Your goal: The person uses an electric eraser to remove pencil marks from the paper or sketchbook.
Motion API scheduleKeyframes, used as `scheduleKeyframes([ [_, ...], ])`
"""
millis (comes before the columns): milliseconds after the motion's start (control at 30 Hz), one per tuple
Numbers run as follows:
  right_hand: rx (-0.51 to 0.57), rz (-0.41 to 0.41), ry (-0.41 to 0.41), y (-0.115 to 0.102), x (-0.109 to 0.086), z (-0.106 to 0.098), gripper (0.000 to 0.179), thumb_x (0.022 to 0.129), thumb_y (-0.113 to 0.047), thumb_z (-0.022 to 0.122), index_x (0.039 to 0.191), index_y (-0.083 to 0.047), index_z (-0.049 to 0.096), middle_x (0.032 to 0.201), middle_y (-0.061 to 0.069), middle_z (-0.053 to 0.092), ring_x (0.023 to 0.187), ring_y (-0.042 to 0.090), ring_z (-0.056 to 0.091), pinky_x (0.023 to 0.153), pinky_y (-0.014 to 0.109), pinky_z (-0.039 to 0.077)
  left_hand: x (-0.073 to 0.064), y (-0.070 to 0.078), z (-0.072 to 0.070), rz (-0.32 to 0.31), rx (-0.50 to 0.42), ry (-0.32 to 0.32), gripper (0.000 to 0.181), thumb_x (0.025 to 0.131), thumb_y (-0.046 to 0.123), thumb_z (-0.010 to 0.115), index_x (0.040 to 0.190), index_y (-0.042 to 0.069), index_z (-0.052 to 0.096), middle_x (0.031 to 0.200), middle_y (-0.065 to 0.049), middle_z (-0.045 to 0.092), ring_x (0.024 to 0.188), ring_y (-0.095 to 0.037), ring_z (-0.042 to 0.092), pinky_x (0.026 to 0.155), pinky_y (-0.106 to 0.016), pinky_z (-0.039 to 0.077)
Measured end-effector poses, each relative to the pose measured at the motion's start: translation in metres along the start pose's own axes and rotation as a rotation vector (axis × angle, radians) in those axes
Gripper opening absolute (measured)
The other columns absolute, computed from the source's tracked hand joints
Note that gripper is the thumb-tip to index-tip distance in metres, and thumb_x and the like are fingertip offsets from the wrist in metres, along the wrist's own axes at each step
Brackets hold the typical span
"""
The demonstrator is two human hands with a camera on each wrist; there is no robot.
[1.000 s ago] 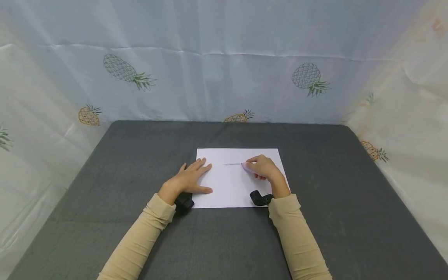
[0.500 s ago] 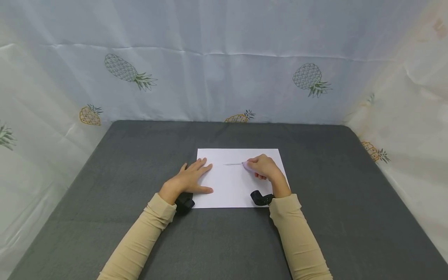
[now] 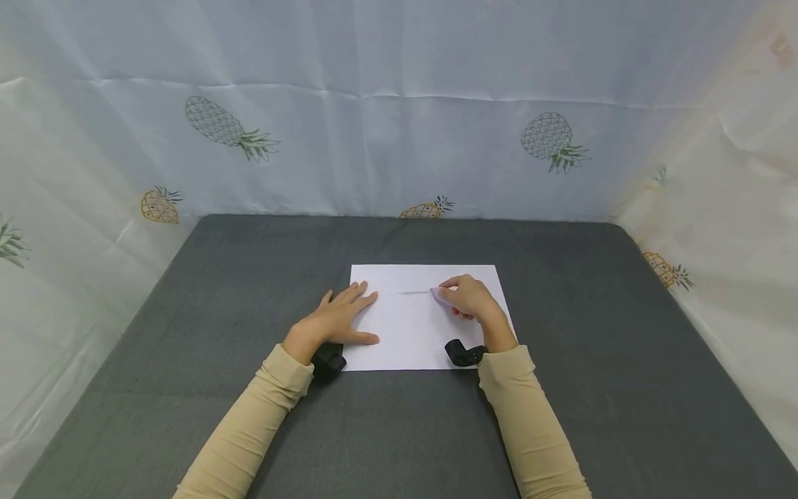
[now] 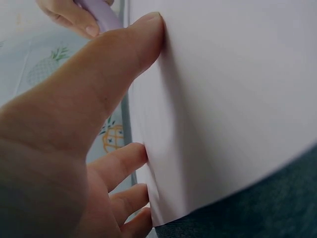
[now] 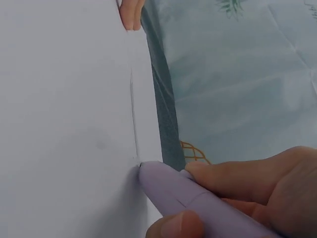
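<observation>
A white sheet of paper (image 3: 405,333) lies on the dark grey table. My left hand (image 3: 339,317) rests spread on its left part, thumb and fingertips touching it; the left wrist view shows the thumb (image 4: 143,42) lying along the sheet. My right hand (image 3: 470,298) grips a lilac utility knife (image 5: 198,203) with a rounded body and a small slider. Its tip touches the paper at the right end of a thin, straight line (image 3: 413,292), which looks like a slit (image 5: 133,114) in the right wrist view. Whether a blade sticks out is too small to tell.
The grey table top (image 3: 249,263) stretches around the sheet. Behind it hangs a pale curtain (image 3: 399,138) with pineapple prints, and more cloth flanks both sides. Black wrist cameras, such as the right one (image 3: 463,353), sit low near the paper.
Hardly anything differs: the utility knife's tip stays at the right end of the line, its body turning very slightly. My left hand has stayed in place on the paper.
</observation>
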State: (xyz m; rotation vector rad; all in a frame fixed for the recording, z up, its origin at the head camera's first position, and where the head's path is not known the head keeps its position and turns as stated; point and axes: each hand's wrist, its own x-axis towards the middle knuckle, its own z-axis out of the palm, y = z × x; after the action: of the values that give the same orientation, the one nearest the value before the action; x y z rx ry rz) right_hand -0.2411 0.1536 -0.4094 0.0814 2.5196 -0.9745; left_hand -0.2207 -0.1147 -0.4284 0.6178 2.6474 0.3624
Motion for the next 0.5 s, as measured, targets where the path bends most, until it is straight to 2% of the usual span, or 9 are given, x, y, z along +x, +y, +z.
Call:
scheduleKeyframes([
  [500,0.090,-0.015,-0.051,0.0067,0.0034,-0.0014,0.042,0.098,-0.027,0.054,0.134,-0.007,0.056,0.052,-0.001,0.047,0.044,0.009,0.036,0.044,0.021,0.031,0.0004,-0.0013,0.0008,0.005,-0.002,0.006,0.089,0.085,0.051,0.066,0.154,0.016,0.024,0.165,-0.013,0.010,0.154,-0.033,0.008,0.119,-0.066,0.006],
])
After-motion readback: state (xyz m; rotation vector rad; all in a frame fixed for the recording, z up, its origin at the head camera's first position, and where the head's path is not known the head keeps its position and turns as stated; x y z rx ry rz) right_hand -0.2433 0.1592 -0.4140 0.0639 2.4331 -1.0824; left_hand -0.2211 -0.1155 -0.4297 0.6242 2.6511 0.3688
